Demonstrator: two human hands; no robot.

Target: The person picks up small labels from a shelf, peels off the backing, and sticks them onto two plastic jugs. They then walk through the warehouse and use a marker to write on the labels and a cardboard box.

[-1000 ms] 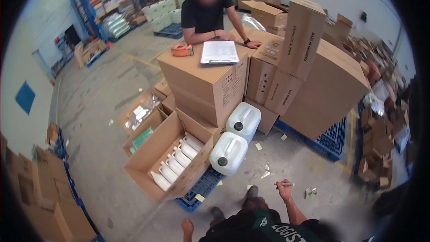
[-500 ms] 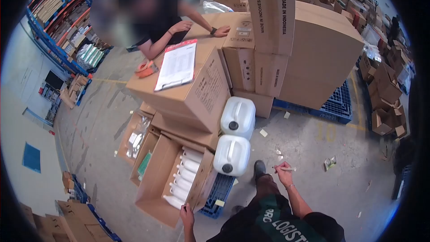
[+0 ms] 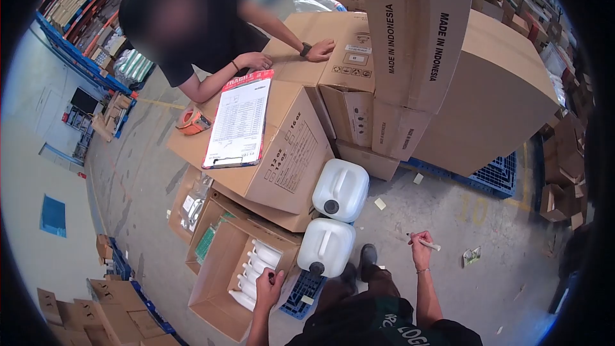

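My right hand (image 3: pixel 421 253) is closed round a pale marker pen (image 3: pixel 434 245), its dark tip pointing left, held over the floor. My left hand (image 3: pixel 268 289) is curled closed beside the near edge of an open carton (image 3: pixel 214 295). A small dark spot shows between its fingers; I cannot make out what it is. In that carton several white bottles (image 3: pixel 246 282) lie in a row. Two white jerrycans (image 3: pixel 343 186) with black caps stand just beyond, to the right of the carton.
A clipboard (image 3: pixel 237 122) with a printed list and an orange tape dispenser (image 3: pixel 193 122) lie on a large box (image 3: pixel 288 99). Across it leans another person (image 3: pixel 192 32). Tall cartons (image 3: pixel 410 57) rise at the back, and blue pallets (image 3: pixel 493 176) edge the floor.
My left hand has come up off the carton's edge. My view has shifted nearer the stack, so the clipboard looks larger. The other person has leaned further over the box.
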